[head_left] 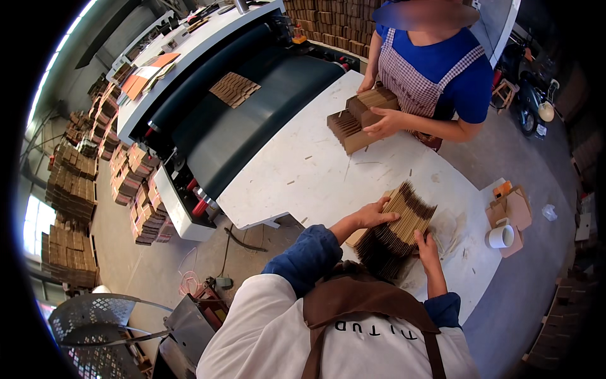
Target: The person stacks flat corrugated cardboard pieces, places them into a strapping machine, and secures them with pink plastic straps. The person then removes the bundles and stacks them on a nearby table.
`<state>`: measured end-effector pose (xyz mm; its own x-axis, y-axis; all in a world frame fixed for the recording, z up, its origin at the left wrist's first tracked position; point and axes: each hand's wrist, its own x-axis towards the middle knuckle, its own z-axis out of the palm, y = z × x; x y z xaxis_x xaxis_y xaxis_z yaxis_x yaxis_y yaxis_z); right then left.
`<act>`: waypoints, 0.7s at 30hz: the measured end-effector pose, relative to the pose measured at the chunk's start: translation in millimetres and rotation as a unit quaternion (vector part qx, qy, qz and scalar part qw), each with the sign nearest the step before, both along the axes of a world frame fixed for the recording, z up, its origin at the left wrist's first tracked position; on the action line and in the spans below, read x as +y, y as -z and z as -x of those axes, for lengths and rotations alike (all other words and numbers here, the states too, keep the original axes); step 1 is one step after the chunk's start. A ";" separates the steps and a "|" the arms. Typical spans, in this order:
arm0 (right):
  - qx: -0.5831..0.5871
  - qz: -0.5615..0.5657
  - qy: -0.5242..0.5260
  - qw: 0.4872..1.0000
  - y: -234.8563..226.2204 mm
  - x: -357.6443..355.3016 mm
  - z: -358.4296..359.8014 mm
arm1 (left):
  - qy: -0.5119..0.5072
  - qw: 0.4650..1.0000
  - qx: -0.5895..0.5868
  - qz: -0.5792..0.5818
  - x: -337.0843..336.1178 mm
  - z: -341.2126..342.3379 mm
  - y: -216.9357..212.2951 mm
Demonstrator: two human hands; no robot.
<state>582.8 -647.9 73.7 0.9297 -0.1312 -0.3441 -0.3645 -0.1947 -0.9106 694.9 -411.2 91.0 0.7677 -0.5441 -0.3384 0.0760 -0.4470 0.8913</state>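
A factory workshop: a white machine [221, 31] with a wide dark conveyor belt [252, 132], brown cardboard stacks [334, 25] piled beyond the belt's far end, more bundles [134, 174] on the concrete floor [123, 252] left of it, and a white desk [284, 180] adjoining its right side

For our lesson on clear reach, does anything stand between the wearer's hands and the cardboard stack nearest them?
Nothing visible does: the left hand and right hand touch the cardboard stack on opposite sides.
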 end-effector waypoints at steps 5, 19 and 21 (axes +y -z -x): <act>-0.010 0.017 0.001 1.000 0.2 2.8 1.7 | 0.022 1.000 0.016 0.000 3.2 -0.9 -8.4; -0.043 0.041 0.037 0.998 -6.7 19.1 11.1 | 0.026 0.991 -0.036 -0.126 2.6 13.2 -20.6; -0.021 0.003 0.060 0.998 -8.9 24.5 15.6 | 0.028 0.982 -0.153 -0.107 9.4 47.1 -44.0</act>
